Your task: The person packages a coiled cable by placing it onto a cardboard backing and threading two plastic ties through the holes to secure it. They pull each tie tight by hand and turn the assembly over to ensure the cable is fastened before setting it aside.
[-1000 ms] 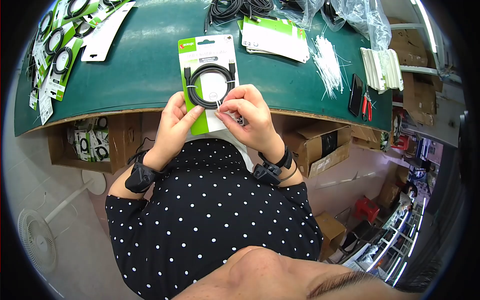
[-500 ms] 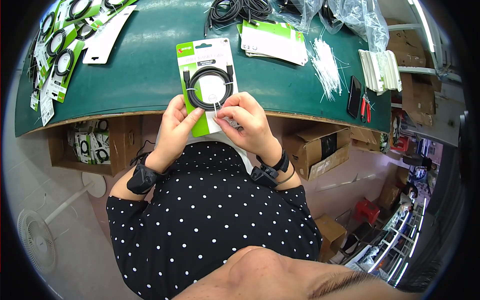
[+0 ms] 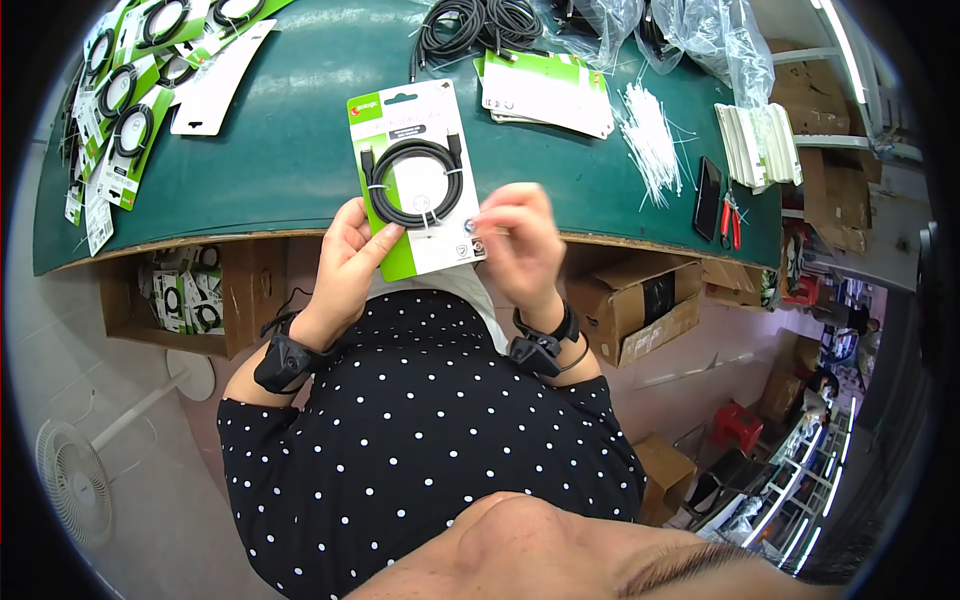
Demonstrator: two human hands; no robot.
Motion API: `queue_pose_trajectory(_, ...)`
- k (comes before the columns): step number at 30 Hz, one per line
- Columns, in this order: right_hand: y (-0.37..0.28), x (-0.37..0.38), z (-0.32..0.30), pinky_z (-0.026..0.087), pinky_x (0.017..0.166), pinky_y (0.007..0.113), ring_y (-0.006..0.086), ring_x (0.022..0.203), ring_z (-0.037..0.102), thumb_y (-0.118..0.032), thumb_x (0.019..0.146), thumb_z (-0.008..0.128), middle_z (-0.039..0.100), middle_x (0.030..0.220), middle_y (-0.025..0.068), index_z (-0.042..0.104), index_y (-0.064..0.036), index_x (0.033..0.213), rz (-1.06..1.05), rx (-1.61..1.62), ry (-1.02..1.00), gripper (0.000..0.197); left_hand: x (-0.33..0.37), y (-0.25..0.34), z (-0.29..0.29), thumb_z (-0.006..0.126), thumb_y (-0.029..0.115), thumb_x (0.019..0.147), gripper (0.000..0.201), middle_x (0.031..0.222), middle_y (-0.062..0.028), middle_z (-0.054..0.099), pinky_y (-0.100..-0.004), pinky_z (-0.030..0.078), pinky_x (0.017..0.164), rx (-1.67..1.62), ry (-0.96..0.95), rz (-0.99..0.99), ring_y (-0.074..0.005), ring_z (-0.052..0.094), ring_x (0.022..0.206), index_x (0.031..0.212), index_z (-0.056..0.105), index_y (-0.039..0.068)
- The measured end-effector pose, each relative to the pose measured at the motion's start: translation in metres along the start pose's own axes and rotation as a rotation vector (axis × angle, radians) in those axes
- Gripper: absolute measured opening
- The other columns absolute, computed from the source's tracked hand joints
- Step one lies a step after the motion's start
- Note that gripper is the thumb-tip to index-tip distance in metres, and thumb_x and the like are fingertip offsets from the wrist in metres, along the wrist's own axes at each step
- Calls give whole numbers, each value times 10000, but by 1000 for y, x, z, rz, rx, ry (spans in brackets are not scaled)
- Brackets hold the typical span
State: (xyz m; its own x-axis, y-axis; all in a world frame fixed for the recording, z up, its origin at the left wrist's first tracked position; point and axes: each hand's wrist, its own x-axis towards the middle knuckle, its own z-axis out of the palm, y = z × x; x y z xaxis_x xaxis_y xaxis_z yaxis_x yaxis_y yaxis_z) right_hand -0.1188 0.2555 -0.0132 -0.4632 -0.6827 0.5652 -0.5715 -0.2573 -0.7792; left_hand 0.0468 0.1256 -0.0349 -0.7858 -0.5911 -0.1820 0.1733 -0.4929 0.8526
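My left hand (image 3: 350, 255) grips the lower left edge of a green and white packaging card (image 3: 440, 252), thumb on its face. On the card lies a coiled black cable (image 3: 457, 188), both connectors pointing up. White cable ties hold the coil at its sides, and another white tie (image 3: 427, 216) crosses its bottom. Just right of the card, off it, is my right hand (image 3: 525, 240), its fingers bent and smeared by motion. Whether anything is in those fingers does not show.
Finished cable cards (image 3: 130, 130) pile up at the left. Loose black cables (image 3: 480, 30), blank cards (image 3: 545, 95), a heap of white cable ties (image 3: 652, 145), a phone (image 3: 708, 198) and red-handled cutters (image 3: 731, 220) lie on the green table (image 3: 260, 150). Cardboard boxes (image 3: 640, 305) stand below.
My right hand has let go of the tie at the coil's bottom and moved right, away from the card. The card has tilted slightly in my left hand.
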Motion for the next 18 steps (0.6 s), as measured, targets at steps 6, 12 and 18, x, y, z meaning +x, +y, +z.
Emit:
queue_pose_trajectory(6,13,-10,8,519,774,296,210,897,648,1,785,729,636,1050,112,674,1,988,546,420,-5,210,2,12,0,574,45,967,278,1141,-82,650,-259,503,891,-115,-7,-102,-129,630,1031,1228,494,-4)
queue_pose_trajectory(12,17,-8,16,530,799,314,240,938,670,-9,761,743,665,1076,142,674,12,1061,306,189,-240,308,5,12,-1,572,58,970,278,1127,-79,660,-249,519,853,-120,-13,-120,-118,640,1010,1233,495,8)
queue_pose_trajectory(18,15,-4,24,536,784,322,256,911,677,13,754,723,677,1037,140,677,16,1033,255,161,-200,282,7,14,-1,575,63,970,279,1125,-78,664,-246,519,851,-123,13,-110,-114,641,1008,1232,497,10)
